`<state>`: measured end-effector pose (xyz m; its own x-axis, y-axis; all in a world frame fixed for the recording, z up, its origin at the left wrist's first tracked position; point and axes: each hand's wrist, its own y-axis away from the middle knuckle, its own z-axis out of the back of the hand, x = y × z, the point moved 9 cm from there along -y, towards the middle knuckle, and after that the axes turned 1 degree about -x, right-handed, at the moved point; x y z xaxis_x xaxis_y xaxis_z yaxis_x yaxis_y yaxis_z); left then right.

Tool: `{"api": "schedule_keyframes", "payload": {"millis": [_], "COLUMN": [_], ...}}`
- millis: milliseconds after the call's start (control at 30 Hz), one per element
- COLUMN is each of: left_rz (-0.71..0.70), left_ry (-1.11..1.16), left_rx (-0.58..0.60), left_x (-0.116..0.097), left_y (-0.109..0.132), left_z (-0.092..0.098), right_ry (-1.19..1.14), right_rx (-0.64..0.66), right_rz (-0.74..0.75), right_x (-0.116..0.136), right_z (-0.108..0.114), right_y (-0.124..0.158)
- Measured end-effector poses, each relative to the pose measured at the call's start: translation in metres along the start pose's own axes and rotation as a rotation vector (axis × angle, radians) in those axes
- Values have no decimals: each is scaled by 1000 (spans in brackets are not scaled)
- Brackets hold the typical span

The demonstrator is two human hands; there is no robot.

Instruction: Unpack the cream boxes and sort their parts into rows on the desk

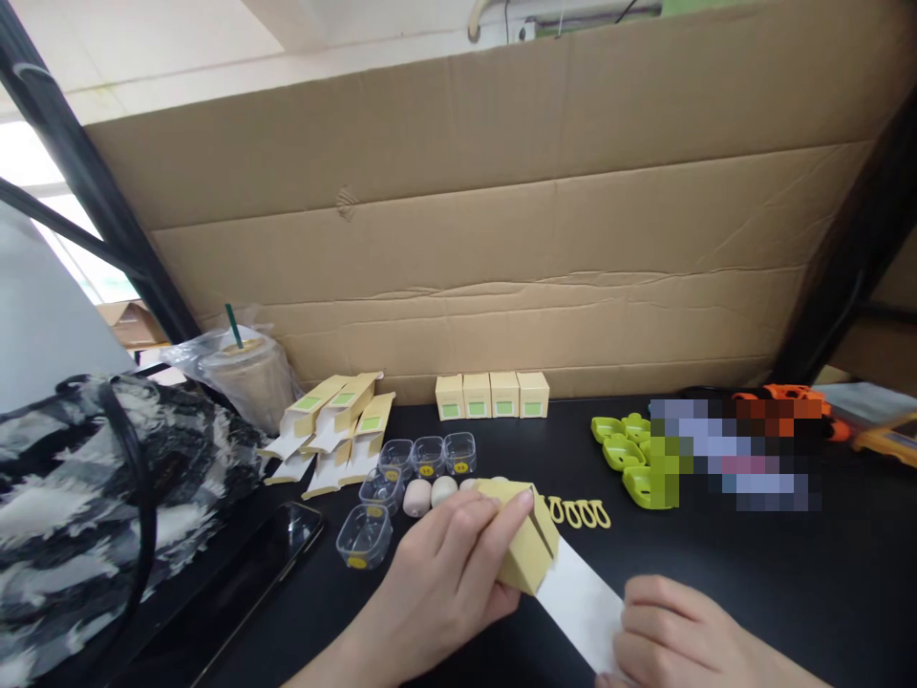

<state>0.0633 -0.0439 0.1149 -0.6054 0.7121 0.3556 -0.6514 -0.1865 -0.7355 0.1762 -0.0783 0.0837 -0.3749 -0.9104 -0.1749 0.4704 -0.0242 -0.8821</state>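
My left hand (pixel 458 564) grips a small pale-yellow cardboard box (pixel 526 559), holding it tilted above the black table. A white paper strip (pixel 582 597) runs from the box down to the right; whether it is joined to the box I cannot tell. Closed around the strip's lower end is my right hand (pixel 670 631). Just behind my left hand lie small rounded pale pieces (pixel 417 498), partly hidden by it. Several clear plastic cups (pixel 364 537) with yellow stickers stand to the left of them. Yellow loop-shaped pieces (pixel 587 514) lie in a row beyond the box.
Several closed yellow boxes (pixel 491 396) line the cardboard wall (pixel 501 239). Opened flat boxes (pixel 344 420) lie at back left, near a bagged drink cup (pixel 250 382). A phone (pixel 236 583) and patterned fabric (pixel 64 516) occupy the left. Green trays (pixel 623 444) sit right.
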Motion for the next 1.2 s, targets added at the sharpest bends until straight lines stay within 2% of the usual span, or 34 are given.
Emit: {"api": "schedule_keyframes", "payload": {"millis": [33, 100, 200, 267, 367, 567, 700, 800, 900, 1033, 1200], "left_rz": [-3, -15, -62, -92, -120, -160, -39, -37, -67, -128, -185], "left_ry": [-2, -14, -43, -38, 7, 63, 156, 204, 228, 174, 87], "left_rx": [-2, -27, -95, -129, -141, -123, -120, -122, -129, -130, -165], "left_x": [0, 1, -3, -6, -11, -18, -12, -17, -23, -25, -17], "left_y": [0, 2, 3, 3, 3, 8, 5, 7, 11, 16, 16], "left_z": [0, 0, 3, 5, 6, 0, -1, -3, -8, -14, -11], "right_ry": [-14, -62, -133, -127, -32, 173, 295, 347, 365, 372, 281], "right_rx": [9, 113, 262, 294, 325, 248, 174, 152, 137, 96, 88], "right_rz": [-16, -37, -147, -210, -221, -193, -203, -127, -65, -68, -48], "right_x": [-1, -3, -14, -22, -28, -32, -36, -28, -20, -20, -22], "right_z": [-1, -8, -17, -17, -17, -14, -6, -3, -2, 0, 1], "right_y": [-1, -2, 1, 4, 4, -3, -5, -6, -4, -2, -1]}}
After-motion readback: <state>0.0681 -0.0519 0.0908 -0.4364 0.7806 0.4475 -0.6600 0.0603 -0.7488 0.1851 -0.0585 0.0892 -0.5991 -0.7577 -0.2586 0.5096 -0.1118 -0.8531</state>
